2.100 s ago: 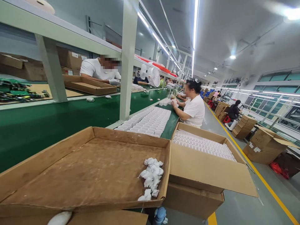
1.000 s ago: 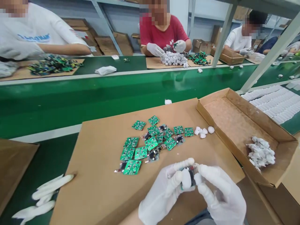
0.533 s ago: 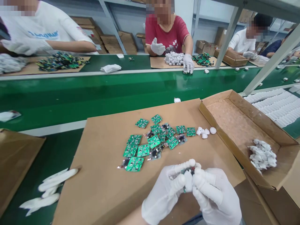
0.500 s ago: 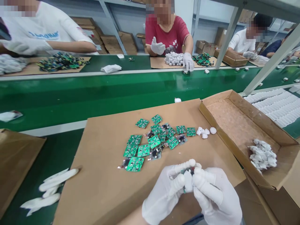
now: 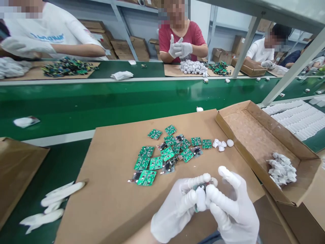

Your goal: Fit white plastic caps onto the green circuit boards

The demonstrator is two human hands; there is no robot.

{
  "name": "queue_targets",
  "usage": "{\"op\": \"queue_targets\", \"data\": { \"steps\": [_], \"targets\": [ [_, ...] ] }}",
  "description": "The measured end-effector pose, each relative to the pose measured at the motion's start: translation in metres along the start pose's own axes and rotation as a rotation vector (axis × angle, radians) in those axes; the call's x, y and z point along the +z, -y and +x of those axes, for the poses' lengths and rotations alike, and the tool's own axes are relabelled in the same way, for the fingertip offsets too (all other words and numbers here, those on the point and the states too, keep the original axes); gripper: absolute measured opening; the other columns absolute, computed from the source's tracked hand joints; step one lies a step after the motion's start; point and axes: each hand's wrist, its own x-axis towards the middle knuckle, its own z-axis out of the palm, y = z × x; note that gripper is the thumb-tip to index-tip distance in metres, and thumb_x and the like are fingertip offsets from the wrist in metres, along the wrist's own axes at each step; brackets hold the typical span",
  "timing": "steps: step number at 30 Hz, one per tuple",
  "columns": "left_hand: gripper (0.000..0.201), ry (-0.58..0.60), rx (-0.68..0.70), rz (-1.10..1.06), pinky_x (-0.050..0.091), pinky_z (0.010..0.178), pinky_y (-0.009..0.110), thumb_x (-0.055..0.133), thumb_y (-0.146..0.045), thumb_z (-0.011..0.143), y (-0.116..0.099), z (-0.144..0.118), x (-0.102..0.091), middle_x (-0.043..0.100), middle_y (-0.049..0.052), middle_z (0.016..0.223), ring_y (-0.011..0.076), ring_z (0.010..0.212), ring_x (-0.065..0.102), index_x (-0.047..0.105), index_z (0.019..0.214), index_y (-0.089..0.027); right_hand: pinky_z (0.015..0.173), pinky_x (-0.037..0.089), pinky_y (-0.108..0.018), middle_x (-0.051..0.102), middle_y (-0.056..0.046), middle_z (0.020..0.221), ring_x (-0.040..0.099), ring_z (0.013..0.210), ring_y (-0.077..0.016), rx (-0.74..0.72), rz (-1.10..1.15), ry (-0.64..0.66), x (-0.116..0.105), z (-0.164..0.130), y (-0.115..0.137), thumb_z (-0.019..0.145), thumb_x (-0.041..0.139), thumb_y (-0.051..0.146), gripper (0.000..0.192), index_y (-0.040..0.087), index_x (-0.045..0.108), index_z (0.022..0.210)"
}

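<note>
A small white part with a green circuit board [image 5: 200,198] is pinched between the gloved left hand [image 5: 175,210] and gloved right hand [image 5: 232,211], both closed on it low above the cardboard sheet [image 5: 109,200], the right index finger raised free. The piece is mostly hidden by fingers, so its form cannot be made out. Loose green boards [image 5: 165,154] are scattered on the sheet, beside a cardboard tray [image 5: 254,135] and a green conveyor belt [image 5: 101,101], where other gloved people are seated.

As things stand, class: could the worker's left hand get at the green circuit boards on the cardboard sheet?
Probably yes, but not freely: the left hand already shares a small part with the right hand. The circuit boards lie uncovered just beyond.
</note>
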Motion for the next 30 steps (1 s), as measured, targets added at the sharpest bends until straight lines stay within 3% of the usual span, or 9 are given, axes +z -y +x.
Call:
{"op": "queue_targets", "data": {
  "steps": [4,10,13,16,18,23,27,30],
  "targets": [
    [0.039,-0.017,0.008,0.052,0.045,0.064,0.025,0.087,-0.048,0.066,-0.001,-0.001,-0.001,0.055,-0.002,0.051,0.0128,0.06,0.05,0.083,0.098,-0.026,0.088,0.062,-0.038,0.057,-0.009,0.141,0.063,0.118,-0.0259,0.082,0.16,0.014,0.004,0.005,-0.002,0.092,0.067,0.023,0.032,0.033,0.071,0.122],
    [0.037,-0.026,0.009,0.009,0.046,0.068,0.027,0.086,-0.047,0.068,0.002,0.004,0.001,0.061,0.0,0.064,0.0136,0.064,0.053,0.083,0.093,-0.02,0.089,0.062,-0.037,0.056,-0.011,0.144,0.064,0.119,-0.0247,0.121,0.294,0.088,0.003,0.008,-0.006,0.096,0.062,0.029,0.027,0.032,0.07,0.122],
    [0.035,0.039,-0.069,-0.044,0.046,0.065,0.024,0.082,-0.046,0.075,0.0,0.005,0.003,0.061,0.001,0.068,0.0127,0.065,0.056,0.081,0.094,-0.017,0.098,0.058,-0.041,0.046,-0.01,0.153,0.056,0.131,-0.0283,0.143,0.379,0.109,-0.001,0.004,-0.009,0.096,0.055,0.05,0.046,0.032,0.058,0.138],
    [0.033,0.017,-0.171,-0.098,0.049,0.068,0.023,0.08,-0.04,0.078,-0.006,0.005,0.003,0.07,0.007,0.093,0.0174,0.08,0.068,0.079,0.105,-0.021,0.105,0.053,-0.042,0.049,-0.011,0.151,0.051,0.136,-0.0291,0.173,0.399,0.121,-0.005,0.0,-0.011,0.091,0.051,0.065,0.073,0.03,0.036,0.154],
    [0.035,0.004,-0.196,-0.097,0.051,0.073,0.025,0.079,-0.037,0.08,-0.008,0.004,0.002,0.071,0.009,0.105,0.02,0.088,0.069,0.077,0.111,-0.021,0.099,0.057,-0.038,0.059,-0.011,0.138,0.06,0.125,-0.0259,0.169,0.354,0.142,-0.006,0.001,-0.013,0.091,0.056,0.06,0.076,0.03,0.03,0.156],
    [0.036,0.028,-0.162,-0.059,0.049,0.079,0.029,0.072,-0.04,0.083,-0.005,0.008,-0.001,0.067,0.005,0.083,0.0194,0.085,0.061,0.077,0.113,-0.019,0.078,0.059,-0.035,0.071,-0.007,0.103,0.068,0.092,-0.022,0.034,0.18,0.147,0.001,0.014,-0.014,0.099,0.058,0.033,0.067,0.031,0.025,0.157],
    [0.055,-0.04,-0.1,0.163,0.045,0.07,0.029,0.078,-0.058,0.071,-0.003,0.01,0.0,0.064,0.003,0.079,0.0162,0.072,0.052,0.076,0.112,-0.021,0.062,0.054,-0.033,0.068,-0.001,0.075,0.063,0.068,-0.0205,-0.045,0.199,0.176,0.004,0.021,-0.016,0.102,0.05,0.033,0.066,0.031,0.017,0.159],
    [0.051,-0.03,-0.083,0.394,0.04,0.063,0.027,0.083,-0.05,0.068,-0.004,0.01,0.001,0.063,0.003,0.08,0.0157,0.071,0.048,0.075,0.107,-0.018,0.055,0.05,-0.033,0.063,0.002,0.065,0.058,0.057,-0.0197,-0.096,0.181,0.216,0.005,0.02,-0.017,0.103,0.046,0.038,0.067,0.027,0.013,0.16]
  ]
}}
